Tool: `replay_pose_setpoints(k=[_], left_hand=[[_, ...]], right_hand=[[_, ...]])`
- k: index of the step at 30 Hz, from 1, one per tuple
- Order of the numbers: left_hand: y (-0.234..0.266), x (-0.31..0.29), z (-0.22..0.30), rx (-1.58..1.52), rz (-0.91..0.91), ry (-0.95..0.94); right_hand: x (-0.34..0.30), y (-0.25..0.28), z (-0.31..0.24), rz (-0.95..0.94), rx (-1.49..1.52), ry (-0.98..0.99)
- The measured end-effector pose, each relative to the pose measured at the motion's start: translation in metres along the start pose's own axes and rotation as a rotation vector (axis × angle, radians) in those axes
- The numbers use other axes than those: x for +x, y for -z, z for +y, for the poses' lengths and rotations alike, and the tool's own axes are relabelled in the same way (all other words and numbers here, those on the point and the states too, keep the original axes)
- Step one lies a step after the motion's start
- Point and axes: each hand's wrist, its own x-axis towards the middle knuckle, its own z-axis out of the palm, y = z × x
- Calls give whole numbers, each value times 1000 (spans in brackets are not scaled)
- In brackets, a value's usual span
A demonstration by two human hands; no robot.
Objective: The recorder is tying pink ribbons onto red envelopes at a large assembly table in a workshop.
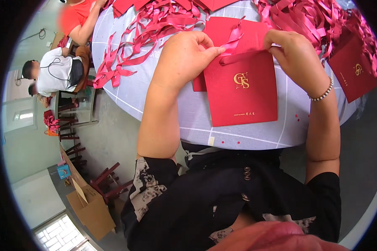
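Note:
A flat red paper bag [255,102] with a gold emblem lies on the cloth-covered table near its front edge. My left hand [184,58] is closed in a pinch on a pink-red ribbon [234,42] at the bag's top edge, thumb and forefinger together. At the top right corner, my right hand [295,58] has its fingers closed on the edge of the bag; whether ribbon is also between them is hidden. Behind this bag another red panel [218,26] shows, partly covered by the hands and the bag.
Loose ribbons [163,23] are heaped at the far left, and a larger ribbon pile [301,19] covers the far right. Another red bag [354,71] lies at the right edge. Two people sit at the left beyond the table; a cardboard box [92,209] stands lower left.

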Motion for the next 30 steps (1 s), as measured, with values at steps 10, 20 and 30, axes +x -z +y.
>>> replay_pose_setpoints(k=[10,20,30], left_hand=[[1,6,-7,-10,4,26],[-11,7,-6,7,345,-316],[-24,9,6,-159,-117,-275]], right_hand=[[-18,59,47,94,14,-476],[-30,80,36,0,796,170],[-2,12,-26,-283,1150,307]])
